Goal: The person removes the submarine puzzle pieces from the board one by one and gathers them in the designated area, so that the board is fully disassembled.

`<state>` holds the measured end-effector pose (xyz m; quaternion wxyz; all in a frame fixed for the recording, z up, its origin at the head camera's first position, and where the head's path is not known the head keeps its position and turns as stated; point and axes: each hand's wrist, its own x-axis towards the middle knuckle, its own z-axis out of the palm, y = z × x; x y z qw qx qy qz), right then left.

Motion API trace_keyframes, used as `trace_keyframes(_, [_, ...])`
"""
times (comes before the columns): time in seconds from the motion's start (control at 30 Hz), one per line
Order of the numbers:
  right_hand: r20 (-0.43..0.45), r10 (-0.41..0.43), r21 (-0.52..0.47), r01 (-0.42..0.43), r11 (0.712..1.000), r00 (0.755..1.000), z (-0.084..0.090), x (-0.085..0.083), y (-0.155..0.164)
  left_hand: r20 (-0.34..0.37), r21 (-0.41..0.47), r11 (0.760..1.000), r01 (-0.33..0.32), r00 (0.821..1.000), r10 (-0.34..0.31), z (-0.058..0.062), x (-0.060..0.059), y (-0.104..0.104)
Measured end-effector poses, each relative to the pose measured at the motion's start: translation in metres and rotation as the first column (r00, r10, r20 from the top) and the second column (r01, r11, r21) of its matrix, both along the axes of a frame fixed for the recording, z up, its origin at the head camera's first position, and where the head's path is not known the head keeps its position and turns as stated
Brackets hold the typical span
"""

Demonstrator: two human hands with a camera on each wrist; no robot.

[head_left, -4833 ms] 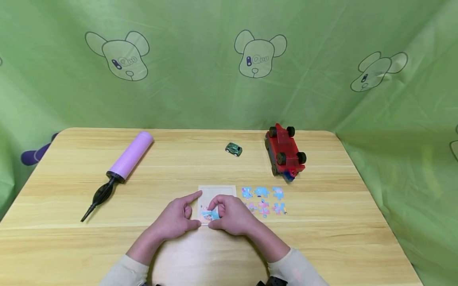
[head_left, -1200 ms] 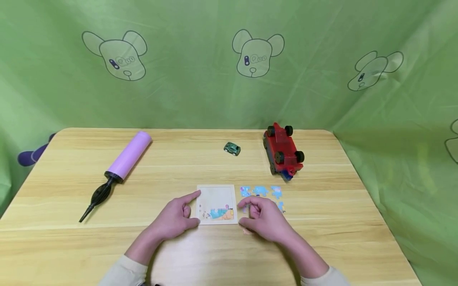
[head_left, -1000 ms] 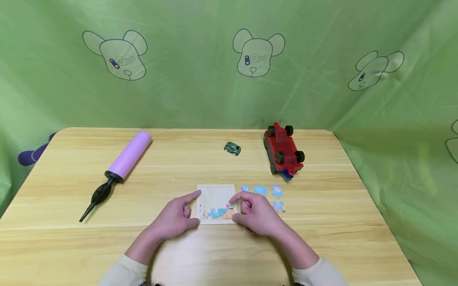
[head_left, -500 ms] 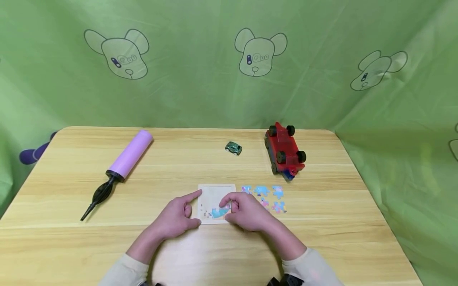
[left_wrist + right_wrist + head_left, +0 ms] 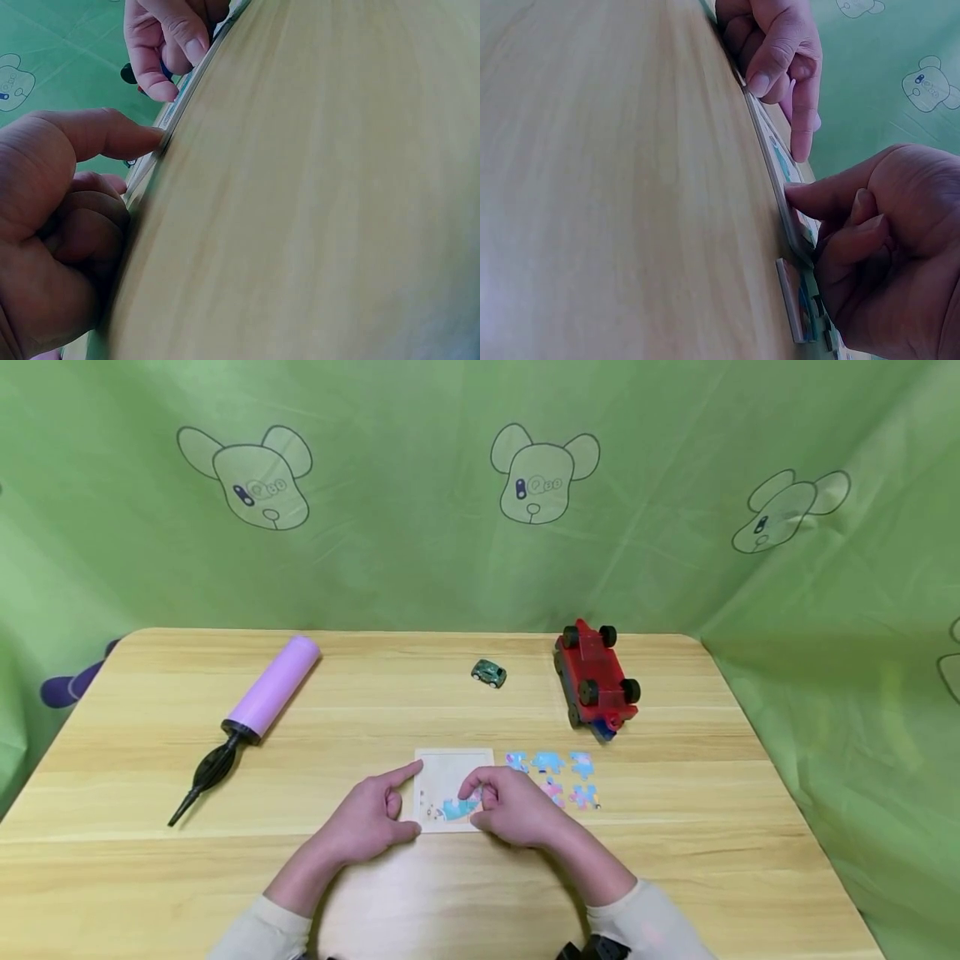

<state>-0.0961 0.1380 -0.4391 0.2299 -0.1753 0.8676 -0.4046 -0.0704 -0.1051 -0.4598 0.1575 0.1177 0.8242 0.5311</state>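
My left hand (image 5: 365,817) rests at the left side of a pale square puzzle tray (image 5: 450,764). Its index fingertip and thumb touch that edge well apart, while the other fingers curl under. Joined puzzle pieces (image 5: 456,808) with teal in their picture lie along the tray's near side. Over the lower right corner, my right hand (image 5: 517,808) bends its index finger and thumb around a puzzle piece, mostly hidden beneath them. In the right wrist view the thumb sits on the tray's near edge; a loose piece (image 5: 793,300) lies on the table beside the tray.
Several loose puzzle pieces (image 5: 548,762) lie in rows right of the tray, partly behind my right hand. Farther back are a small green toy car (image 5: 489,673) and a red wheeled toy (image 5: 596,672). A purple hand pump (image 5: 273,687) lies at left; a green curtain (image 5: 420,568) hangs behind the table.
My right hand has moved left from the loose pieces onto the tray's lower right corner and stays nearly still there. Joined pieces now reach farther right than at first. My left hand keeps its place.
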Motion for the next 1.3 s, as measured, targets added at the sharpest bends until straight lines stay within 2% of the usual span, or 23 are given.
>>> trace_keyframes(0.8, [-0.011, 0.008, -0.018, -0.008, 1.000, 1.000, 0.0090, 0.0035, 0.0007, 0.003, -0.001, 1.000, 0.003, 1.000, -0.003, -0.0001, 0.0002, 0.0007])
trace_keyframes(1.03, [-0.040, 0.014, 0.045, -0.012, 0.999, 0.999, 0.0027, 0.0048, -0.0019, 0.006, -0.003, 1.000, -0.001, 1.000, 0.001, 0.0001, 0.0008, 0.0007])
trace_keyframes(1.3, [-0.073, 0.021, 0.066, -0.016, 0.998, 0.997, 0.0063, 0.0076, -0.0048, 0.018, 0.006, 1.000, -0.006, 1.000, 0.006, 0.0008, 0.0010, 0.0001])
